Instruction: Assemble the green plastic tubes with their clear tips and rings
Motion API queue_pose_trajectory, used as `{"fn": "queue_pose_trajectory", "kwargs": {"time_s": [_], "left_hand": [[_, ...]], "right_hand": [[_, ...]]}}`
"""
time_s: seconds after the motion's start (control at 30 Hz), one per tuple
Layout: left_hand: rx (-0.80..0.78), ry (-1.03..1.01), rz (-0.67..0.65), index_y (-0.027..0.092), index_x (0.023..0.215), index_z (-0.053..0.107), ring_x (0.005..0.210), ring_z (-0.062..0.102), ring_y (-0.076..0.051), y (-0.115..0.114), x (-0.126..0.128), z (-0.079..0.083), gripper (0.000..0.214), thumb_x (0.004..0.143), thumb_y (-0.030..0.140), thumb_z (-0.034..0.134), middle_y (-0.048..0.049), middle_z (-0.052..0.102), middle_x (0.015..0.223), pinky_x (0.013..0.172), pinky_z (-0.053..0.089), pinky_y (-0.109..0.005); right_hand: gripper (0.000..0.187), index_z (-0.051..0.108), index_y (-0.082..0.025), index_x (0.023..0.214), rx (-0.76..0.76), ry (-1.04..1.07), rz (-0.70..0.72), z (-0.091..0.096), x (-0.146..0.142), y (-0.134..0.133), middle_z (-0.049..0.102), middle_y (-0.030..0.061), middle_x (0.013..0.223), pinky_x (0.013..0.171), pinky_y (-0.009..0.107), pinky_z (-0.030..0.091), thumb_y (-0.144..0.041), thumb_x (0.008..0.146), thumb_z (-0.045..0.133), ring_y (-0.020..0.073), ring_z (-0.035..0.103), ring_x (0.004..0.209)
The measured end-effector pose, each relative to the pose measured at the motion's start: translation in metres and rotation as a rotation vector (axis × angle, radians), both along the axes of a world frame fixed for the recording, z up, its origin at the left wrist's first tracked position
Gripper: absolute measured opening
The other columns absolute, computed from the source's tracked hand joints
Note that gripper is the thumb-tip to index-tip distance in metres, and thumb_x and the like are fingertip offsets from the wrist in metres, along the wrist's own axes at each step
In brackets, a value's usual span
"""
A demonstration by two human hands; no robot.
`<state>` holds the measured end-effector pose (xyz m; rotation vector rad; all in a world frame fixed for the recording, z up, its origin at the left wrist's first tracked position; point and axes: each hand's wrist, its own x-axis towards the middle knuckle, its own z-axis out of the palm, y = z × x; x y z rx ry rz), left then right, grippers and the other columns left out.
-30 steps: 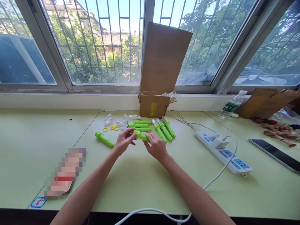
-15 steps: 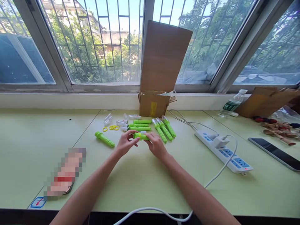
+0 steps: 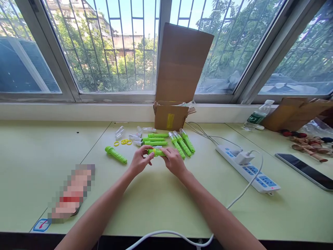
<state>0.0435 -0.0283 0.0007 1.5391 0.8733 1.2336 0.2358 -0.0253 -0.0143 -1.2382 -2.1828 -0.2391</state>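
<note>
A green plastic tube point(image 3: 159, 152) with a threaded left end is held level between both hands, above the table. A yellow band shows around it near the thread. My left hand point(image 3: 139, 161) is closed, thumb and fingers pinching the threaded end. My right hand point(image 3: 174, 160) grips the other end, partly hiding it. Left of them lies a loose green tube point(image 3: 116, 155). Behind are several more green tubes point(image 3: 155, 142), yellow rings point(image 3: 126, 142), clear caps point(image 3: 119, 132) and white cylindrical pieces point(image 3: 135, 137). Three green tubes with clear tips point(image 3: 179, 144) lie side by side to the right.
An open cardboard box point(image 3: 170, 118) stands at the back by the window. Rightward are a power strip point(image 3: 248, 170) with a white cable, a phone point(image 3: 304, 171), a water bottle point(image 3: 258, 115) and wooden pieces point(image 3: 309, 147). A pixelated object point(image 3: 73, 194) lies at front left.
The fingers of my left hand have shifted slightly on the threaded end of the tube. My right hand and the things on the table look the same.
</note>
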Motion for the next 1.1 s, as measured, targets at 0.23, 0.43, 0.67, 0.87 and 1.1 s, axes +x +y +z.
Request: {"fn": "queue_pose_trajectory", "kwargs": {"time_s": [0.23, 0.43, 0.67, 0.87, 1.1], "left_hand": [[-0.005, -0.009, 0.026, 0.015, 0.1, 0.056, 0.069, 0.059, -0.014, 0.0, 0.002, -0.003, 0.035, 0.076, 0.039, 0.064, -0.0017, 0.057, 0.073, 0.047, 0.054, -0.023], [-0.006, -0.023, 0.072, 0.016, 0.093, 0.054, 0.063, 0.057, -0.012, 0.001, 0.004, -0.006, 0.031, 0.076, 0.041, 0.063, 0.0013, 0.052, 0.066, 0.042, 0.051, -0.021], [-0.029, -0.033, 0.043, 0.015, 0.095, 0.057, 0.057, 0.053, -0.009, 0.005, 0.0, -0.002, 0.033, 0.075, 0.042, 0.064, 0.0018, 0.051, 0.067, 0.043, 0.052, -0.022], [-0.154, -0.109, -0.05, 0.015, 0.099, 0.057, 0.068, 0.057, -0.013, 0.01, -0.006, 0.003, 0.038, 0.076, 0.044, 0.064, -0.0028, 0.056, 0.08, 0.047, 0.054, -0.025], [-0.252, -0.164, -0.123, 0.014, 0.097, 0.06, 0.071, 0.059, -0.013, 0.009, -0.008, 0.004, 0.039, 0.074, 0.045, 0.065, -0.0064, 0.059, 0.088, 0.048, 0.049, -0.021]], "right_hand": [[0.026, 0.059, -0.019, 0.112, 0.025, -0.042, -0.034, 0.0, -0.001, -0.001, 0.061, 0.0076, 0.088, 0.075, 0.031, 0.035, -0.027, 0.091, 0.045, 0.0215, 0.052, 0.082], [0.027, 0.058, -0.019, 0.114, 0.029, -0.072, -0.034, 0.002, -0.003, -0.002, 0.061, 0.0079, 0.088, 0.075, 0.032, 0.036, -0.024, 0.091, 0.044, 0.022, 0.053, 0.084], [0.032, 0.051, -0.02, 0.119, -0.068, 0.104, 0.068, -0.001, -0.005, -0.005, 0.062, 0.008, 0.098, 0.067, 0.029, 0.043, -0.029, 0.087, 0.05, 0.0205, 0.057, 0.082], [0.023, 0.057, -0.022, 0.104, -0.101, 0.266, 0.148, 0.003, -0.007, -0.006, 0.058, 0.0072, 0.095, 0.069, 0.029, 0.047, -0.031, 0.083, 0.056, 0.0187, 0.058, 0.08], [0.025, 0.06, -0.021, 0.109, -0.168, 0.325, 0.155, 0.005, -0.01, -0.006, 0.061, 0.0067, 0.092, 0.071, 0.029, 0.047, -0.03, 0.087, 0.051, 0.0181, 0.058, 0.08]]}}
